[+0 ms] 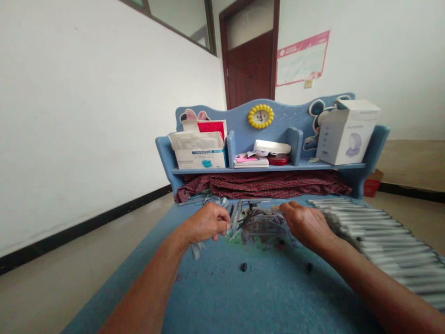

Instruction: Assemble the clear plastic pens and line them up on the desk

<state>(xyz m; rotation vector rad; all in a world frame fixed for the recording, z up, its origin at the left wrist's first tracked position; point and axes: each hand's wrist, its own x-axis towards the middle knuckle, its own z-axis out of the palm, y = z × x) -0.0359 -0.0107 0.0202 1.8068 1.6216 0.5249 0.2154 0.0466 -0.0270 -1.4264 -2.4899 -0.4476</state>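
My left hand (206, 224) is curled closed over the blue desk (222, 287), pinching thin grey rods; a couple of short ends poke out below it. My right hand (303, 222) lies with fingers bent, holding one thin rod that points left toward a loose heap of grey rods (250, 215) between the hands. A long, neat row of similar grey rods (378, 241) runs along the desk's right side, next to my right wrist.
At the desk's back, a red checked cloth (264, 184) lies under a blue shelf (271, 167) with a mask box (200, 155), papers, a red tin, a white carton (346, 134) and a yellow clock (260, 116). Two small black bits (244, 266) lie nearer me.
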